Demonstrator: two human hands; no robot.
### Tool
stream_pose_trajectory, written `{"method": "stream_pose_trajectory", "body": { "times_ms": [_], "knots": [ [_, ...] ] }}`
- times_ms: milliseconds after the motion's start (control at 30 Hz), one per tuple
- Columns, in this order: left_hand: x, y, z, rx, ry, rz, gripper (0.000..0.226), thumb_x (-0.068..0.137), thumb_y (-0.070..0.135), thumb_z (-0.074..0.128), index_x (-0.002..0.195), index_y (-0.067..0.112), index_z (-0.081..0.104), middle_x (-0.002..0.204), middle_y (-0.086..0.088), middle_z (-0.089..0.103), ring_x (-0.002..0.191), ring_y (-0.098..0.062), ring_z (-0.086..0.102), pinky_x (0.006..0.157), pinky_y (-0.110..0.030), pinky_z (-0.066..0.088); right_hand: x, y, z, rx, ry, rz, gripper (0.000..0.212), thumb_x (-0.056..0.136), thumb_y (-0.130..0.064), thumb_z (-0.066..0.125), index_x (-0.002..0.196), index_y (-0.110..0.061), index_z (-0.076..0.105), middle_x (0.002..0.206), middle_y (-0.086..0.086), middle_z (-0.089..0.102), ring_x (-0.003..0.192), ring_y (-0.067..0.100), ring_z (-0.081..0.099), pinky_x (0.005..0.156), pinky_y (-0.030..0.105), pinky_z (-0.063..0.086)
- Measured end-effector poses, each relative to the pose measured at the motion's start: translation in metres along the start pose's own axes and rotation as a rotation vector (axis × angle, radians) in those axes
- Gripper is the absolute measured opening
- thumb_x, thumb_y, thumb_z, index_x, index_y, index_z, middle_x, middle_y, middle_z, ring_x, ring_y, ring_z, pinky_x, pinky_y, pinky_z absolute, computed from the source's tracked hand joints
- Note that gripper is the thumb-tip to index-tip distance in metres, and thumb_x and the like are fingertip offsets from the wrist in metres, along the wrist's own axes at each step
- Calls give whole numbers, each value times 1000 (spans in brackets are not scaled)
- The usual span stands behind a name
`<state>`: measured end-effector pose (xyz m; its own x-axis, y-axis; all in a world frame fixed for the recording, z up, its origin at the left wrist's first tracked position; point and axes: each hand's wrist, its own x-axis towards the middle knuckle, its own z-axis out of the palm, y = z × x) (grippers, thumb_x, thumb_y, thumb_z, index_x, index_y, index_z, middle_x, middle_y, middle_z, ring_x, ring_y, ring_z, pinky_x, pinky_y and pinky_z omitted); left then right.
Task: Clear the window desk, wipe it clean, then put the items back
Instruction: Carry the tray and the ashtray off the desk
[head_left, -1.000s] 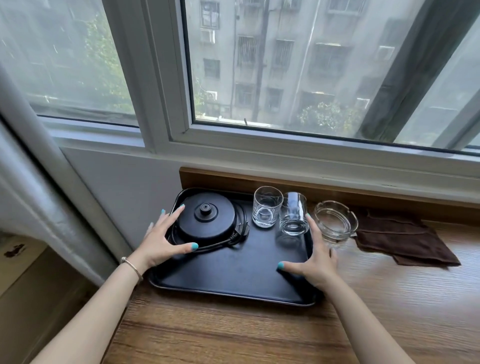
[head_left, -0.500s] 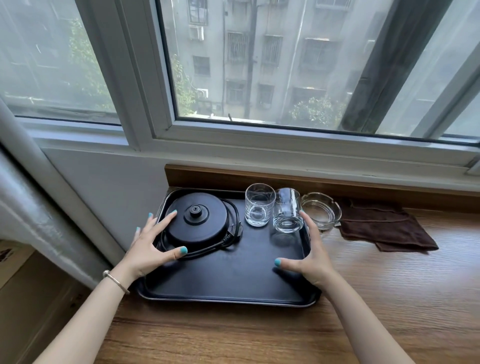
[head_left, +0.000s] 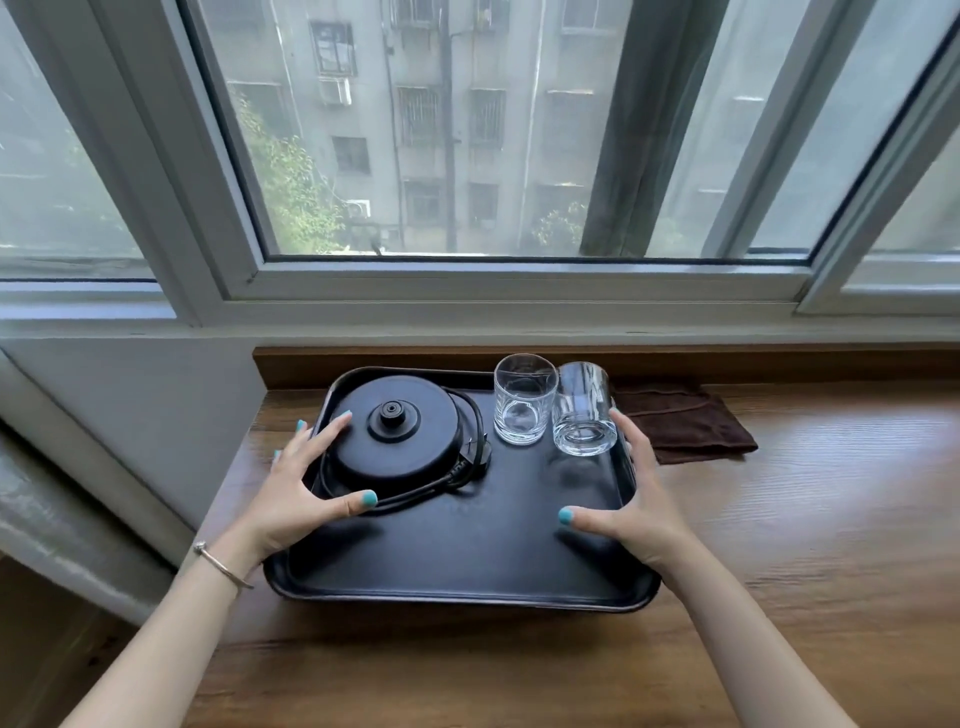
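A black tray (head_left: 467, 551) is at the left end of the wooden window desk (head_left: 810, 525). It carries a round black kettle base (head_left: 400, 431) with its cord (head_left: 447, 480) coiled round it, and two clear glasses (head_left: 523, 402) (head_left: 583, 410) at the back right. My left hand (head_left: 296, 499) grips the tray's left rim, thumb on top and fingers spread along the edge by the kettle base. My right hand (head_left: 634, 504) grips the right rim, thumb on the tray floor. The tray's front edge casts a shadow on the desk.
A folded brown cloth (head_left: 691, 426) lies on the desk behind the tray's right side. The window sill (head_left: 519, 322) and a wooden back strip run close behind the tray. A grey curtain (head_left: 62, 519) hangs at the left, past the desk's end.
The tray with the kettle base and glasses has come up and toward me in both hands. The glass ashtray beside its right edge is now out of sight behind the tray and glass.
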<state>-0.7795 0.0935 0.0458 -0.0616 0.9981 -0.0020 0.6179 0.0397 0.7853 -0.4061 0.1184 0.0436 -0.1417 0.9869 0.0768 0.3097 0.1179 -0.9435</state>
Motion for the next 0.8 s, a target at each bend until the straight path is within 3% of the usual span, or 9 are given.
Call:
{"method": "stream_pose_trajectory", "body": {
  "times_ms": [100,300,500,700,800],
  "knots": [
    [0,20,16,-27,-19,35,95,50,62,80,129,66,27,157,7,23,146,-3,-3,122,-45,6,-16,3,-28,8,44,1,119,54,-9,97,146,-44,30,153,-6,37,141,9,35,118,38,31],
    [4,64,60,-29,-91,110,98,55,51,85,133,61,28,157,3,24,146,-3,-2,121,-41,8,-48,13,-85,-6,126,2,118,54,-7,96,144,-46,31,151,-9,39,141,8,35,118,37,31],
    [10,111,113,-72,-175,177,95,54,50,86,132,57,33,157,2,25,147,-7,-1,119,-37,11,-78,30,-146,28,218,6,119,52,0,96,148,-32,32,150,-4,42,139,13,40,118,44,32],
    [13,155,173,-93,-249,219,99,47,49,90,128,62,35,156,0,26,147,-8,3,116,-32,14,-109,47,-208,35,304,32,123,38,-36,95,145,-41,35,149,-8,44,139,10,40,118,46,32],
    [15,182,205,-93,-290,257,101,44,57,89,129,60,35,155,0,29,147,-7,5,116,-30,14,-126,56,-243,15,351,38,120,36,-42,95,140,-49,36,148,-11,45,138,5,40,119,42,31]
  ]
}}
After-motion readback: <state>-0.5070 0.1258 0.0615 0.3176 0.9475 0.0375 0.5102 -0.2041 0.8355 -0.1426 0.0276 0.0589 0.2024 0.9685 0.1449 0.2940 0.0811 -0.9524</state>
